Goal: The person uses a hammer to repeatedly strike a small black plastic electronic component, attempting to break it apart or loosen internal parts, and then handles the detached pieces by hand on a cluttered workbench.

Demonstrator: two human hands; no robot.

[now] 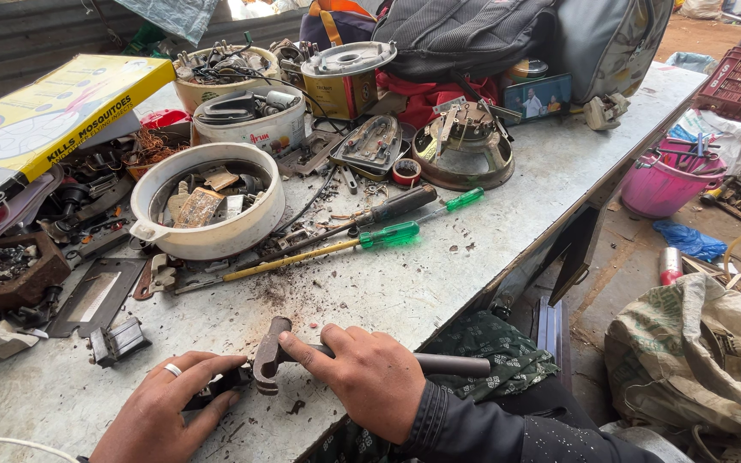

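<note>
My right hand (pixel 369 377) grips a rusty claw hammer (pixel 272 353) just behind its head, the handle running off to the right across my lap. The hammer's head rests against a small dark metal part (pixel 220 386) near the table's front edge. My left hand (pixel 160 411), with a ring on one finger, pinches that dark part and holds it down on the grey metal table (pixel 439 274). Dark grit is scattered on the table just beyond the hammer.
Two green-handled screwdrivers (pixel 388 233) and a black-handled one (pixel 392 208) lie mid-table. White round bowls of scrap parts (pixel 207 210), a yellow box (pixel 45 120), tins and bags crowd the back. A small black block (pixel 117 340) sits left. A pink bucket (pixel 664 184) and sacks stand on the floor at right.
</note>
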